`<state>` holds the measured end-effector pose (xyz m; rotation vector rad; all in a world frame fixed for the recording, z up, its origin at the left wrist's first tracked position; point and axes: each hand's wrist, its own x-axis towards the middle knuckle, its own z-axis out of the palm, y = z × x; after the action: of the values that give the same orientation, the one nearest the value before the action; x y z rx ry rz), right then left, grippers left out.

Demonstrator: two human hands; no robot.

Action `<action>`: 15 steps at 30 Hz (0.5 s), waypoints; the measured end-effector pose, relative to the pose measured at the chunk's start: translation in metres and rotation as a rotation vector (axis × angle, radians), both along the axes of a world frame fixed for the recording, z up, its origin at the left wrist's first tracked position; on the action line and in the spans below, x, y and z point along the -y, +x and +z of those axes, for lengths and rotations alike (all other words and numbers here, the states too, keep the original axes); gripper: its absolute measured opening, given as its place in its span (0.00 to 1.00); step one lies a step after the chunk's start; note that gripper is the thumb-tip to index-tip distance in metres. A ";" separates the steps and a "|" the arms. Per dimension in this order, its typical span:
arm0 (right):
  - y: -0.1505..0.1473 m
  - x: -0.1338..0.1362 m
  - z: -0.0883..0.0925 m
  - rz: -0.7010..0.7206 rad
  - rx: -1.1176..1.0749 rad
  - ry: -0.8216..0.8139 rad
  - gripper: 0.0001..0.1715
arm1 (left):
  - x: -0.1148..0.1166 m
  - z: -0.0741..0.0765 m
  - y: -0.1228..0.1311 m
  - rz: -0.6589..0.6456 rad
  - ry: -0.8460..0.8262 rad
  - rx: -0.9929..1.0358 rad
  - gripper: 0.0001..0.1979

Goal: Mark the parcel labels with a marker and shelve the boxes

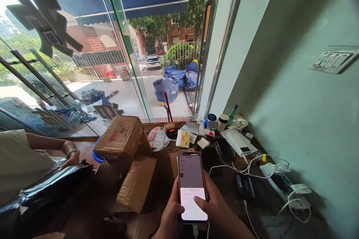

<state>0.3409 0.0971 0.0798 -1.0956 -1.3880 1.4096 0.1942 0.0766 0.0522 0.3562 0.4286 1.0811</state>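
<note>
A smartphone (193,179) stands upright between my two hands, its screen lit with a white panel over the lower half. My left hand (171,209) is wrapped round its left edge, the thumb resting by the lower left of the screen. Along the right edge my right hand (217,199) grips it too, with the thumb over the white panel. A white charging cable (195,230) is plugged into the bottom end. Below and around the phone lies the dark wooden table (221,194).
Cardboard boxes (136,185) are at the left. A power strip (283,186), cables, a white power bank (238,142) and a green bottle (232,115) line the right wall. Another person's hand (70,160) touches a black plastic bag (53,198). Beyond the glass door (120,18) lie blue sacks (166,89).
</note>
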 end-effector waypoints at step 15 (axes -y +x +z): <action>0.001 0.000 -0.008 -0.047 0.154 0.229 0.38 | 0.000 0.001 0.004 0.029 0.054 0.007 0.37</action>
<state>0.3422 0.0975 0.0714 -1.0959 -1.5797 1.1205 0.1979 0.0767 0.0529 0.3949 0.3994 1.1231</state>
